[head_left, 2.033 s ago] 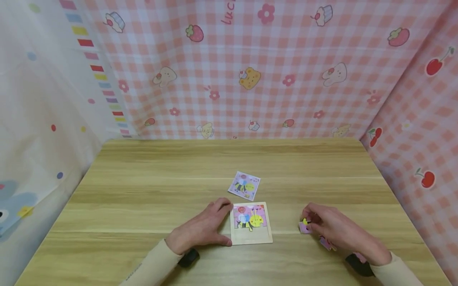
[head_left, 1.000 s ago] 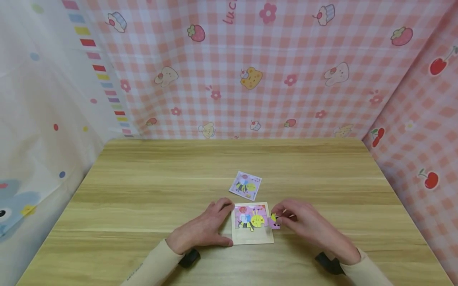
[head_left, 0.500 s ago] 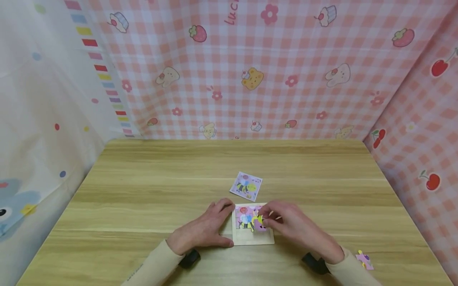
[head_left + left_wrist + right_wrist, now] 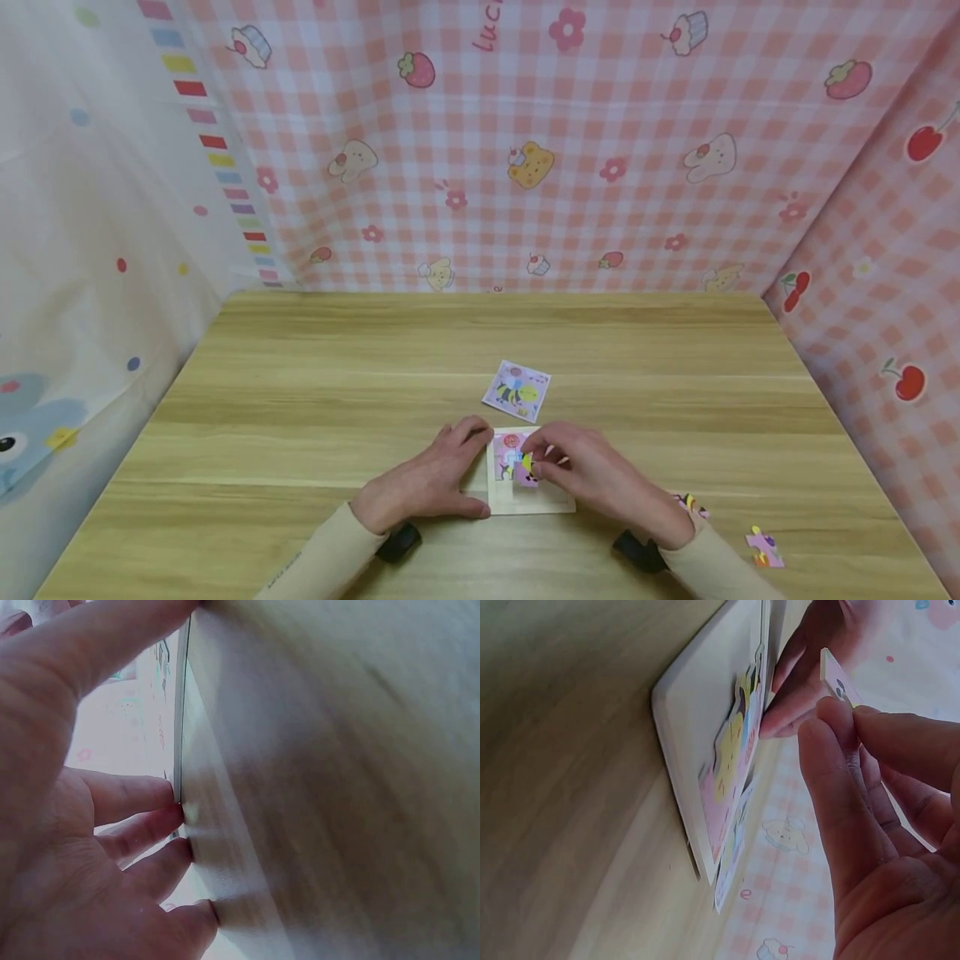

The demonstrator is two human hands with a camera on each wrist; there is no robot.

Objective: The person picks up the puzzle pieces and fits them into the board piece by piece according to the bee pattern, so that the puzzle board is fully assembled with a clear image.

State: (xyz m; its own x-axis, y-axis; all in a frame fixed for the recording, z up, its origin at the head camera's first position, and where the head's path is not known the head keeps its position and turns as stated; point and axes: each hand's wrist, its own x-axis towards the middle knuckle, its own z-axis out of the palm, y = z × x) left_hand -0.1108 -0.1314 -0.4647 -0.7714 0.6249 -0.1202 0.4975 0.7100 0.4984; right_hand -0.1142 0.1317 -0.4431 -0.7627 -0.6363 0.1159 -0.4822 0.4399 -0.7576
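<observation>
A square wooden puzzle tray [image 4: 525,502] lies on the table, its far part filled with fitted pieces of a bee picture and its near part bare wood. Along the tray's left side my left hand [image 4: 423,482] touches the edge, thumb near the front corner and fingers near the back one; in the left wrist view its fingers [image 4: 135,796] meet that edge. My right hand [image 4: 596,475] pinches a pink-and-yellow puzzle piece [image 4: 524,474] between thumb and fingertips. The right wrist view shows this piece [image 4: 838,681] held up, apart from the tray.
Behind the tray lies a card [image 4: 517,391] printed with the bee picture. Loose puzzle pieces are at the right: one piece [image 4: 765,547] in the open, another [image 4: 692,505] partly behind the right forearm. A checked curtain [image 4: 480,208] hangs behind the table.
My right hand has picked up the puzzle piece at the right and carried it left, over the tray. It has shifted further left since half a second ago. My left hand stays in place.
</observation>
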